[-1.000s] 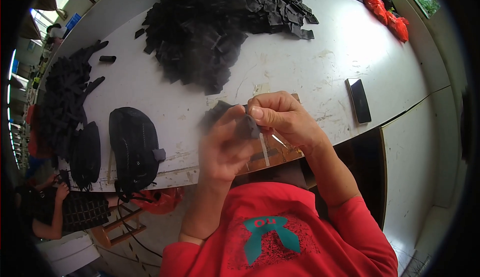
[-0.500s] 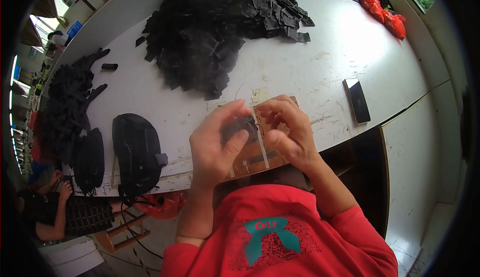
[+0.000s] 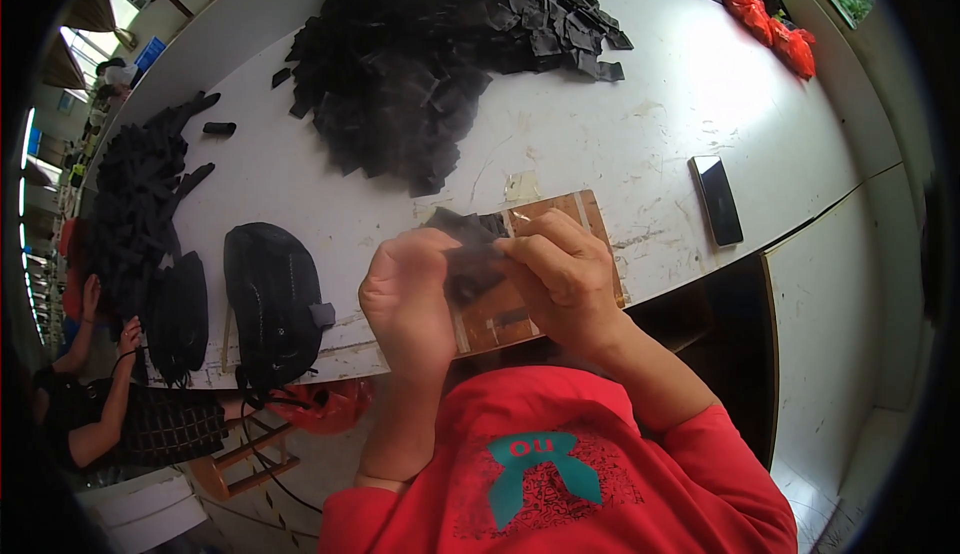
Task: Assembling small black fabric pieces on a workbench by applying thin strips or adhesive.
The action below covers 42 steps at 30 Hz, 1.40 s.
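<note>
Over a brown wooden board (image 3: pixel 500 326) at the table's near edge, my two hands are close together. My left hand (image 3: pixel 408 294) is closed, thumb and fingers pinching one end of a small black fabric piece (image 3: pixel 474 254). The other end is pinched by my right hand (image 3: pixel 562 272), its fingers curled inward. Motion smears the left hand a little. More dark fabric (image 3: pixel 470 282) shows below the held piece, on the board. A large pile of black fabric pieces (image 3: pixel 420 74) spreads over the far middle of the white table.
A phone (image 3: pixel 717 200) lies on the right. On the left are a black bag (image 3: pixel 275 299) and a heap of black strips (image 3: pixel 135 194). Red plastic bags (image 3: pixel 765 29) sit at the far right. Another person's arms (image 3: pixel 112 384) reach to the table's left end.
My hands were apart with loose, spread fingers; now both pinch a black fabric piece between them. At the left, the other person's hand has moved up toward the strips.
</note>
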Available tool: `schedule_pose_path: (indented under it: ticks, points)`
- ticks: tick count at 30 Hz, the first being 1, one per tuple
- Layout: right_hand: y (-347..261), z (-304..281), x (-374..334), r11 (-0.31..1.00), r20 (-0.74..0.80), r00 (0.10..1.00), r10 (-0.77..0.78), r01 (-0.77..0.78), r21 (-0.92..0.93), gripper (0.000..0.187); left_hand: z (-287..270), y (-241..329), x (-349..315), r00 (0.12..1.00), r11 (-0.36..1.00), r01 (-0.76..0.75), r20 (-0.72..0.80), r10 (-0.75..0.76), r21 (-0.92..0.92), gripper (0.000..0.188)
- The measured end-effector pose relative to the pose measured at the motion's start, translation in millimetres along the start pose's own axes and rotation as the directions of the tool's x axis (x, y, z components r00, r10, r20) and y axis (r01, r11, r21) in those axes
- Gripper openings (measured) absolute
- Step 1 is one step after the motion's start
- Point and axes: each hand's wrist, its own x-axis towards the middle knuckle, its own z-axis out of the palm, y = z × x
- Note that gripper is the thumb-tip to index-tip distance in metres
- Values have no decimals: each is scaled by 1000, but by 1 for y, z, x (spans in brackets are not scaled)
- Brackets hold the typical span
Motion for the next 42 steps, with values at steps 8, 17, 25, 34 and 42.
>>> schedule_pose_path:
  ticks: [8, 17, 25, 34, 42]
  points:
    - [0, 2, -6, 994, 66, 992, 108, -107, -18, 16, -8, 4, 13, 967, 754, -14, 201, -157, 657, 15]
    - [5, -10, 13, 999, 253, 967, 43, -43, -3, 13, -4, 0, 12, 979, 799, 134, 47, -199, 587, 15]
    - [7, -3, 2, 983, 170, 976, 132, -151, 104, 13, -18, -10, 7, 944, 917, 270, 105, -312, 294, 20]
    - [-18, -42, 5, 932, -57, 973, 224, -197, 306, 8, -55, -49, 9, 989, 597, 134, -146, -29, 791, 9]
    - [40, -90, -172, 624, -339, 569, 750, -777, 77, 21, -70, -107, 41, 996, -63, -84, 85, 1, 994, 41]
